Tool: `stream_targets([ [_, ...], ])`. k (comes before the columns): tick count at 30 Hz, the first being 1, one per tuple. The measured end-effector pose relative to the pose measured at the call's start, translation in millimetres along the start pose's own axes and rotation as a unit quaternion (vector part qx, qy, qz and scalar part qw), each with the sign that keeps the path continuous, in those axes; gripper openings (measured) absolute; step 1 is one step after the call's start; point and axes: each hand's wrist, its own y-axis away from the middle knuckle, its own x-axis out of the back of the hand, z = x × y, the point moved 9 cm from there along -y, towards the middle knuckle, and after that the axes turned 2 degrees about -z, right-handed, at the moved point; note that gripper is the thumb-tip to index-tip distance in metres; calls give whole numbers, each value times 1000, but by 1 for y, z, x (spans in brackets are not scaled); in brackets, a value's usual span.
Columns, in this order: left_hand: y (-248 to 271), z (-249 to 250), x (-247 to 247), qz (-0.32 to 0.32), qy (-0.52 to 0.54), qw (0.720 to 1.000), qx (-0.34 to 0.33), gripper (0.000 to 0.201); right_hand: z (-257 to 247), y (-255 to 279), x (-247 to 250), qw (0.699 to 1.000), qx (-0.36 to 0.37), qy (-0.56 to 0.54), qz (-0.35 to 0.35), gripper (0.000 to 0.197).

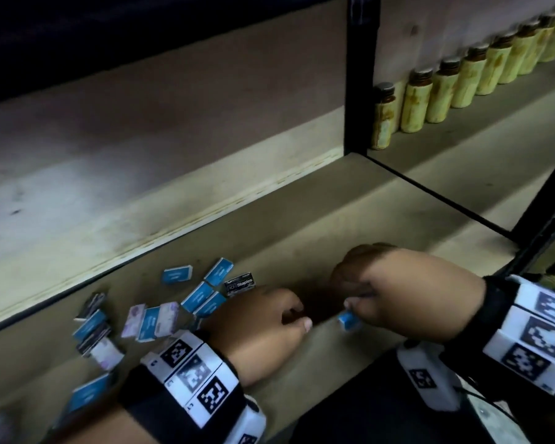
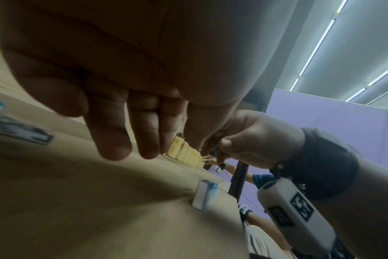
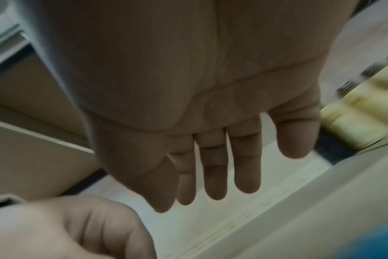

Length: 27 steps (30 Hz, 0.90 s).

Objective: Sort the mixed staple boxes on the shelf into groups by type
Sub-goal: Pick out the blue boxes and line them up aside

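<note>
On the shelf (image 1: 334, 200), right of the mixed pile (image 1: 161, 309), a blue staple box (image 1: 349, 320) stands on edge by itself, just below your right hand (image 1: 407, 293). The wrist views show that hand's fingers straight and gripping nothing; whether the thumb touches the box I cannot tell. Your left hand (image 1: 263, 322) rests loosely curled, empty. Lay the box flat, leave room beside it for matching blues, and keep black and purple boxes apart.

At six o'clock the left hand (image 1: 263, 318) hangs loosely curled over the shelf (image 1: 302, 219); the right hand (image 1: 398, 293), at four, has a blue staple box (image 1: 349, 320) below its thumb. Mixed boxes (image 1: 161, 312) scatter at eight; yellow bottles (image 1: 462, 78) line one o'clock.
</note>
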Motion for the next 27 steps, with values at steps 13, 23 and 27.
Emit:
stream_targets([
  [13,87,-95,29,31,25,997,71,42,-84,-45,-38,998,45,43,-19,39],
  [23,133,-145,22,41,46,993,97,48,-135,-76,-88,992,73,25,-101,43],
  [27,145,-158,22,38,58,992,110,42,-153,-85,-93,992,83,7,-94,34],
])
